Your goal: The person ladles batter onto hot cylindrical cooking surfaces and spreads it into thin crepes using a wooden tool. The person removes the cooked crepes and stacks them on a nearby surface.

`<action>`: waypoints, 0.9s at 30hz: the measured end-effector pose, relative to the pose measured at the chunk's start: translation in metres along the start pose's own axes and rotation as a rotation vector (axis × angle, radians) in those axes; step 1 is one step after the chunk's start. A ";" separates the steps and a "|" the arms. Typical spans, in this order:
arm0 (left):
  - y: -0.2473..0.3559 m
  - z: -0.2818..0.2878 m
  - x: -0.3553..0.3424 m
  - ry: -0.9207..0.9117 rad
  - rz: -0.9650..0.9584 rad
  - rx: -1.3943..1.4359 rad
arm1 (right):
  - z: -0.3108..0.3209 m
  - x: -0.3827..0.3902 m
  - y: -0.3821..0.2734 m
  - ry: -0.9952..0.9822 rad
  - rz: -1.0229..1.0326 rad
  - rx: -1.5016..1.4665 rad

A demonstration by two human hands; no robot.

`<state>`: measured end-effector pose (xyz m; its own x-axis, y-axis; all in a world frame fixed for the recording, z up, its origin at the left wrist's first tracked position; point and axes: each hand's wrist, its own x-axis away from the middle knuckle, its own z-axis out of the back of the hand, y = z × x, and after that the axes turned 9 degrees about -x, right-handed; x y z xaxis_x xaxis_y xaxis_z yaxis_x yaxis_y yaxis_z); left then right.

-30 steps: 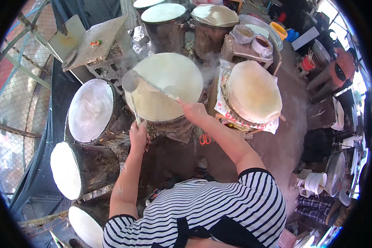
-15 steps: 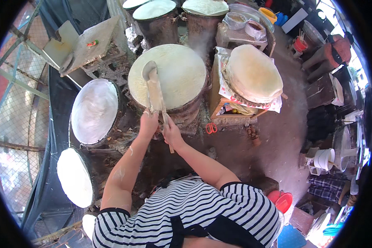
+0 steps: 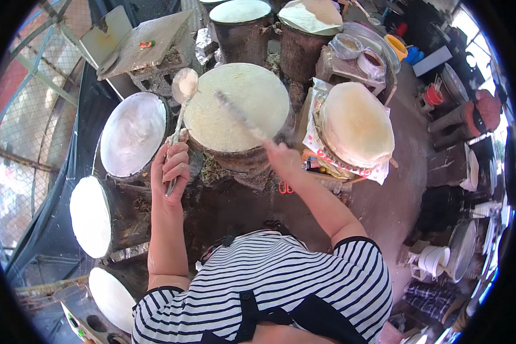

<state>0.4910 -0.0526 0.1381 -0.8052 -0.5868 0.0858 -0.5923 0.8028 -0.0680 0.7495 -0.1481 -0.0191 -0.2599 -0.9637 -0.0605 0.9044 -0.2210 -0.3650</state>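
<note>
My left hand [image 3: 173,163] is wrapped round the batter-smeared handle of a ladle [image 3: 185,85]. It is held upright at the left rim of a round griddle [image 3: 241,94] covered with a pale layer of batter. My right hand [image 3: 282,159], at the griddle's near right edge, grips a flat spreading stick [image 3: 241,112], which is blurred and slants across the batter. Whether the stick touches the batter I cannot tell. Beside my right hand, a stack of thin round flatbreads [image 3: 358,120] rests on a plastic-covered stand.
Other drum-shaped stoves carry a white-coated griddle [image 3: 133,135] at the left, a bright white one [image 3: 90,217] nearer me, and a pale sheet [image 3: 311,16] at the back. A tilted board [image 3: 149,43] stands far left. Tubs [image 3: 371,63] sit back right. A person [image 3: 473,114] bends over far right.
My hands have moved apart. The ladle has lifted off the griddle toward the left, while the stick has swung up over the batter to the right. The view has shifted slightly.
</note>
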 end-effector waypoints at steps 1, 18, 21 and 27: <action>-0.002 0.002 0.001 -0.039 -0.013 -0.056 | 0.002 -0.013 0.019 0.072 -0.021 0.034; -0.017 0.024 0.162 -0.040 -0.448 -0.368 | 0.005 -0.017 -0.111 0.067 0.281 -0.885; -0.022 0.031 0.218 0.275 -0.666 -0.558 | 0.017 0.055 -0.220 -0.278 0.521 -1.053; -0.040 0.040 0.303 0.686 -1.007 -0.599 | -0.010 0.111 -0.324 -0.989 0.843 -0.981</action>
<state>0.2699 -0.2671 0.1268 0.2462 -0.9123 0.3272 -0.6654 0.0864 0.7415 0.4243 -0.1823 0.0836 0.8259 -0.5561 -0.0928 0.0186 0.1914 -0.9813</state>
